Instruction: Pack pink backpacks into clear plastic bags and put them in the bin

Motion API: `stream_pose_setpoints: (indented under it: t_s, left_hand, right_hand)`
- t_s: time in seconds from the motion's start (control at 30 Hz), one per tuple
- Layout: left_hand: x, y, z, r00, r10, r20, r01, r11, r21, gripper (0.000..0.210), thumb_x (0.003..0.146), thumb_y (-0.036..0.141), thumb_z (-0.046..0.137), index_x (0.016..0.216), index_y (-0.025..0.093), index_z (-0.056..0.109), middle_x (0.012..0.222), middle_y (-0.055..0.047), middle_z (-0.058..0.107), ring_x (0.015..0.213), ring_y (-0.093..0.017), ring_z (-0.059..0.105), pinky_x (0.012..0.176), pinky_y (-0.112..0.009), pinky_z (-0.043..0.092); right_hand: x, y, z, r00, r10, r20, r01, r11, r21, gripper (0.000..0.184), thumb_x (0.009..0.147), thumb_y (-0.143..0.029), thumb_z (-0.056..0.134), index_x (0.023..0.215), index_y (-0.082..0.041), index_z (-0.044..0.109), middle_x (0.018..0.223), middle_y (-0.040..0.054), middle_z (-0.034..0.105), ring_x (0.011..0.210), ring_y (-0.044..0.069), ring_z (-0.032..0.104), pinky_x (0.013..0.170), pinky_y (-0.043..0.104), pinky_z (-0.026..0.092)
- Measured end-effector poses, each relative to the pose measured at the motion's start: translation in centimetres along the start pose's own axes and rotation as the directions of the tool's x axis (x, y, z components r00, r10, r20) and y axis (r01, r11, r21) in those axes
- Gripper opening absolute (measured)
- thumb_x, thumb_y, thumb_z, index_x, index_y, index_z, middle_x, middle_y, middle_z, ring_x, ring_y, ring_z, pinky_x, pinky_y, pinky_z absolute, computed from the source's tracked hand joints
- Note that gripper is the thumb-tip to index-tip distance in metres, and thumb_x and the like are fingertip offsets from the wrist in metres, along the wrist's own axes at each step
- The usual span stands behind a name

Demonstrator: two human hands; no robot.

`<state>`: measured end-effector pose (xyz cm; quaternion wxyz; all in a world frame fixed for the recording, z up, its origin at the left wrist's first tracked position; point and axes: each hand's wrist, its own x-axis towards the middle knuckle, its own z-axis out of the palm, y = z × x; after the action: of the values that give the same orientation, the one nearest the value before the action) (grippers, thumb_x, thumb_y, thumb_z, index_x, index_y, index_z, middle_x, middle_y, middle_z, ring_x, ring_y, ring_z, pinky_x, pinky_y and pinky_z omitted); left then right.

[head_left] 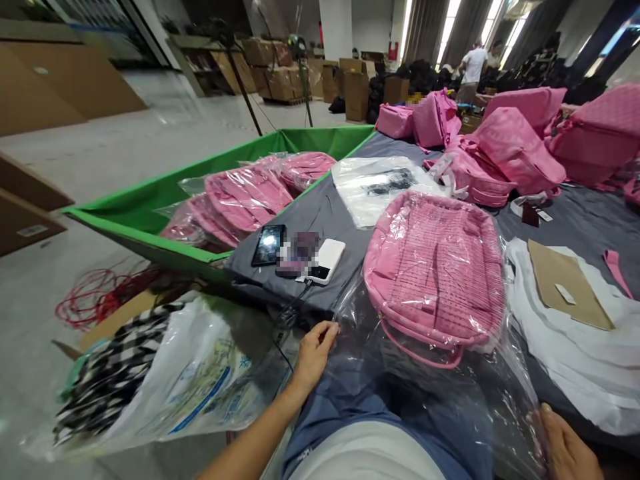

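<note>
A pink backpack (435, 273) lies on the dark-covered table inside a clear plastic bag (430, 390), with its handle loop toward me. The bag's loose mouth drapes over the table edge in front of my body. My left hand (315, 350) pinches the left edge of the bag's opening between thumb and fingers. Down at the lower right, my right hand (567, 443) is at the bag's opposite edge, with the plastic running to its fingers; the hand is partly cut off by the frame.
Phones and a white power bank (327, 261) lie left of the backpack. A green-walled bin (150, 193) holds several bagged pink backpacks. Unbagged pink backpacks (520, 147) crowd the table's far right. White bags (560, 333) with cardboard (570, 283) lie at right. A person (473, 70) stands far back.
</note>
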<state>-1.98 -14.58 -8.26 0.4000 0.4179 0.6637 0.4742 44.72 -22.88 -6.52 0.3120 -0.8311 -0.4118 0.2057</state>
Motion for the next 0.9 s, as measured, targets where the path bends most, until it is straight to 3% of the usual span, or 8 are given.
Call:
stream_pose_setpoints:
  t_s: [0.2,0.37,0.43,0.5,0.6,0.7,0.8,0.9]
  left_hand:
    - [2.7,1.2,-2.1,0.999,-0.018,0.046,0.025,0.990,-0.142,0.059,0.070,0.073,0.071,0.092,0.019,0.066,0.048,0.010,0.045,0.037,-0.008,0.035,0.039,-0.020,0.027]
    - [3.0,0.8,-4.3,0.944,-0.132,0.303,0.228,0.924,-0.308,0.075,0.076,0.065,0.074,0.133,0.020,0.054,0.053,0.009,0.056,0.035,-0.010,0.043,0.040,-0.022,0.039]
    - [2.9,-0.6,-5.5,0.970,-0.041,0.241,0.082,0.984,-0.161,0.064,0.085,0.063,0.066,0.131,0.019,0.058,0.065,0.002,0.068,0.043,-0.014,0.056,0.048,-0.026,0.049]
    - [3.0,-2.3,-6.8,0.958,0.245,0.149,-0.262,0.959,0.109,0.049,0.090,0.054,0.064,0.126,0.022,0.064,0.086,-0.005,0.077,0.069,-0.021,0.072,0.069,-0.033,0.059]
    - [3.7,-4.3,-8.3,0.708,0.659,0.256,-0.693,0.577,0.432,0.018,0.091,0.035,0.067,0.107,0.031,0.075,0.109,-0.005,0.078,0.108,-0.023,0.072,0.102,-0.039,0.052]
    - [4.2,-4.2,-9.2,0.555,0.670,0.493,-0.827,0.378,0.416,0.021,0.095,0.031,0.060,0.099,0.038,0.079,0.106,-0.002,0.080,0.109,-0.022,0.072,0.106,-0.040,0.050]
    - [4.4,-2.3,-9.4,0.594,0.542,0.594,-0.793,0.517,0.321,0.031,0.096,0.044,0.052,0.111,0.035,0.078,0.110,-0.006,0.079,0.107,-0.026,0.073,0.104,-0.044,0.051]
    - [4.0,0.0,-9.0,0.716,0.494,0.494,-0.654,0.722,0.225,0.042,0.095,0.056,0.050,0.109,0.030,0.080,0.104,-0.008,0.080,0.100,-0.027,0.073,0.100,-0.045,0.054]
  right_hand:
    - [0.2,-1.5,0.4,0.995,0.071,0.067,-0.085,0.968,0.235,0.059,0.071,-0.081,0.065,0.076,-0.023,0.066,0.046,-0.0033,0.051,0.039,0.015,0.045,0.036,0.027,0.037]
    - [0.2,0.5,0.8,0.985,0.080,0.152,-0.131,0.921,0.367,0.069,0.071,-0.080,0.065,0.106,-0.020,0.068,0.074,0.0042,0.069,0.055,0.021,0.061,0.048,0.032,0.051]
    - [-0.6,1.5,0.8,0.999,-0.012,0.046,0.000,0.967,0.257,0.085,0.069,-0.081,0.065,0.126,-0.018,0.061,0.097,0.0113,0.073,0.077,0.029,0.069,0.063,0.040,0.059]
    - [-1.9,2.2,0.6,0.964,-0.230,-0.133,0.237,0.971,0.035,0.095,0.068,-0.081,0.066,0.137,-0.017,0.055,0.119,0.0172,0.069,0.105,0.037,0.067,0.085,0.052,0.058]
    - [-3.9,2.0,-0.1,0.814,-0.512,-0.274,0.473,0.858,-0.199,0.067,0.078,-0.067,0.071,0.128,-0.022,0.064,0.130,0.0146,0.066,0.120,0.036,0.062,0.108,0.056,0.048]
    - [-4.9,0.8,-1.2,0.790,-0.564,-0.239,0.550,0.825,-0.130,0.028,0.085,-0.052,0.072,0.102,-0.030,0.077,0.116,0.0071,0.074,0.108,0.031,0.069,0.108,0.051,0.050]
    - [-4.7,-0.5,-2.3,0.881,-0.464,-0.093,0.471,0.877,0.092,0.033,0.082,-0.060,0.070,0.088,-0.030,0.082,0.106,0.0073,0.078,0.102,0.033,0.072,0.102,0.050,0.055]
    - [-3.9,-1.3,-2.1,0.944,-0.325,-0.051,0.326,0.899,0.292,0.041,0.076,-0.067,0.074,0.077,-0.026,0.083,0.094,0.0105,0.079,0.093,0.034,0.073,0.094,0.050,0.057]
